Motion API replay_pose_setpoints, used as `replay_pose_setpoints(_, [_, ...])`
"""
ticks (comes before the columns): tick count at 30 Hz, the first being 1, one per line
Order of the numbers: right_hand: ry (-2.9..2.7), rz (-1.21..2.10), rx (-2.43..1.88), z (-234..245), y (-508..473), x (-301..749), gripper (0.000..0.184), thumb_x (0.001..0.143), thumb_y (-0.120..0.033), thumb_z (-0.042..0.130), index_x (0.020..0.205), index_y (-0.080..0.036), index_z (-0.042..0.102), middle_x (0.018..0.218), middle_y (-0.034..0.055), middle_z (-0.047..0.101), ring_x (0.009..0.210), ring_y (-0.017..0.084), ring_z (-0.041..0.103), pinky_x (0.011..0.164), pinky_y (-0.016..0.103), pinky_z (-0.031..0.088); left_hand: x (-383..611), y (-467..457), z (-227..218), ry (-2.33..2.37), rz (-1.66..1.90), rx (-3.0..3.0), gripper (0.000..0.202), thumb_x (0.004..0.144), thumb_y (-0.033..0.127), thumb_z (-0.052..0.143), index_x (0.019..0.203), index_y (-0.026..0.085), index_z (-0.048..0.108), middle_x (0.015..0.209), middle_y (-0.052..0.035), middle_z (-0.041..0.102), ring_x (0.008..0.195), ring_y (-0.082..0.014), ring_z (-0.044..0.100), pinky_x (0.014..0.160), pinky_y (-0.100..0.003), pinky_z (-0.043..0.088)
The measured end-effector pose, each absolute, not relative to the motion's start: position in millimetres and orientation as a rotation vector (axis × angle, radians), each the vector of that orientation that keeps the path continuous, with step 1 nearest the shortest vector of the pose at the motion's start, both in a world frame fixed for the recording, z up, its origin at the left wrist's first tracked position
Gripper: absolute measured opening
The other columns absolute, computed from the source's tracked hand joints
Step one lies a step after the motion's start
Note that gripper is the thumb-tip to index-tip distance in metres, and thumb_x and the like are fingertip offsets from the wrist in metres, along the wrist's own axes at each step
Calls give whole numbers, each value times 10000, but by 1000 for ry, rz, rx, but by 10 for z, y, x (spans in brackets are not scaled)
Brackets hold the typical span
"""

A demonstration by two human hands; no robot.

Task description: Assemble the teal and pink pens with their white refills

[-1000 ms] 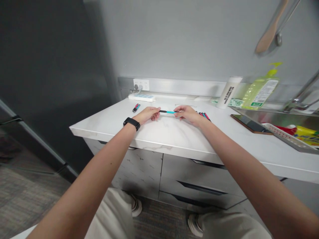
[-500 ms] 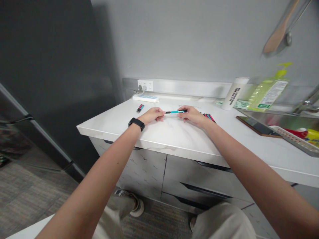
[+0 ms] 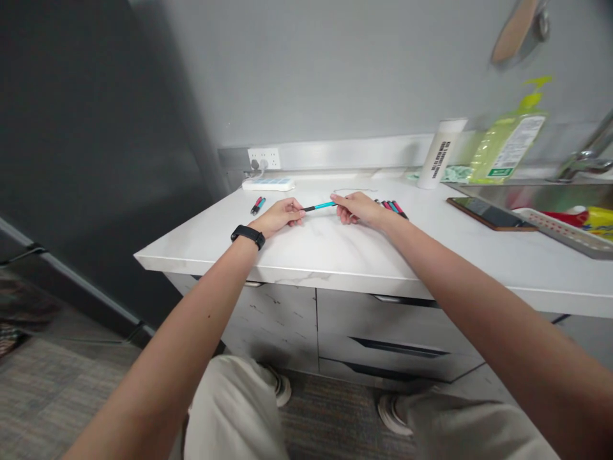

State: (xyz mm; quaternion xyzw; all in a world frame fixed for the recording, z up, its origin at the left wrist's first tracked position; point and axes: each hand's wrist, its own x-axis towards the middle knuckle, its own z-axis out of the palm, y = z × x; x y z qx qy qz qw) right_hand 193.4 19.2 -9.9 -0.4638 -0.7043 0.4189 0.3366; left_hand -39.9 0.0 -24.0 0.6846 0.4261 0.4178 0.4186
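Note:
A slim turquoise pen with a black end [image 3: 324,205] is stretched between my hands, just above the white countertop. My left hand [image 3: 281,216], with a black band on the wrist, pinches the black end. At the turquoise end, the thumb and fingers of my right hand [image 3: 356,208] close on it and hide its tip. To the left lie a few pens [image 3: 257,205], red and turquoise with dark ends. Several more pens [image 3: 393,207] sit side by side beyond my right wrist, partly covered by it.
A white power strip [image 3: 268,184] lies below a wall socket [image 3: 264,158]. Toward the right stand a white bottle [image 3: 441,153] and a yellow-green pump bottle [image 3: 508,144]. A phone [image 3: 491,213] rests near the sink and a spotted tray [image 3: 565,230]. The counter's front edge [image 3: 297,276] runs below my hands.
My view has shifted. My right hand's fingers have closed further over the pen's far end, covering the dark tip seen before. The pen now slants up slightly toward the right.

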Motion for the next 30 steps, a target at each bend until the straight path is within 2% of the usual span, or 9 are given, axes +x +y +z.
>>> replay_pose_setpoints(2, [-1828, 1087, -1263, -106, 212, 1932, 557, 862, -581, 485, 556, -122, 558, 391, 45, 533, 320, 69, 441, 336, 186, 320, -391, -3, -235, 1064, 1042, 1718, 176, 738, 162, 712, 753, 138, 538, 592, -2, 627, 516, -72, 551, 526, -199, 381])
replay_pose_setpoints(4, [-1823, 1084, -1236, -132, 244, 1933, 533, 847, -587, 507, 597, -121, 574, 412, 39, 542, 319, 66, 425, 328, 189, 309, -380, -1, -229, 1064, 1045, 1702, 186, 734, 169, 720, 743, 139, 537, 581, 4, 618, 504, -69, 543, 519, -197, 378])
replay_pose_setpoints(7, [-1834, 1030, -1035, -194, 298, 1935, 325, 742, -434, 726, 793, -136, 609, 563, 3, 609, 403, 54, 482, 353, 156, 337, -360, 6, -216, 1069, 1031, 1672, 181, 776, 213, 692, 712, 131, 544, 572, -3, 609, 480, -56, 515, 504, -192, 364])
replay_pose_setpoints(10, [-1835, 952, -919, -233, 342, 1937, 346, 637, -266, 828, 874, -152, 604, 657, -16, 630, 485, 56, 534, 395, 139, 385, -349, 27, -202, 1077, 1018, 1624, 224, 821, 267, 649, 683, 123, 547, 591, -15, 604, 493, -54, 519, 502, -191, 360])
replay_pose_setpoints(14, [-1864, 929, -942, -203, 351, 1949, 224, 734, -293, 754, 775, -126, 611, 632, 11, 633, 492, 66, 546, 400, 150, 396, -377, 81, -216, 1068, 1009, 1647, 209, 807, 258, 664, 695, 122, 551, 604, -12, 607, 491, -48, 507, 505, -190, 355])
replay_pose_setpoints(20, [-1851, 1035, -1105, -132, 263, 1958, 331, 843, -387, 632, 649, -128, 562, 482, 14, 589, 352, 49, 438, 351, 166, 339, -452, 154, -280, 1046, 969, 1744, 203, 719, 203, 736, 767, 140, 549, 626, 6, 619, 520, -53, 527, 516, -185, 349])
replay_pose_setpoints(24, [-1852, 1103, -1097, -147, 233, 1962, 316, 833, -418, 637, 701, -147, 543, 412, -32, 519, 304, 40, 361, 328, 169, 293, -446, 145, -273, 1044, 979, 1753, 196, 710, 179, 731, 753, 146, 542, 623, 6, 615, 522, -62, 532, 513, -194, 344])
replay_pose_setpoints(26, [-1842, 1089, -1045, -162, 245, 1959, 299, 803, -423, 670, 758, -147, 563, 458, -34, 540, 342, 42, 408, 345, 159, 319, -421, 119, -250, 1062, 985, 1740, 172, 723, 179, 716, 740, 142, 549, 611, 0, 612, 515, -65, 523, 516, -202, 348])
replay_pose_setpoints(30, [-1839, 1016, -956, -188, 300, 1951, 285, 695, -284, 789, 853, -145, 597, 592, -20, 615, 476, 54, 528, 413, 141, 398, -363, 41, -201, 1107, 1014, 1680, 135, 770, 185, 672, 713, 130, 562, 587, -4, 593, 515, -68, 517, 523, -209, 354])
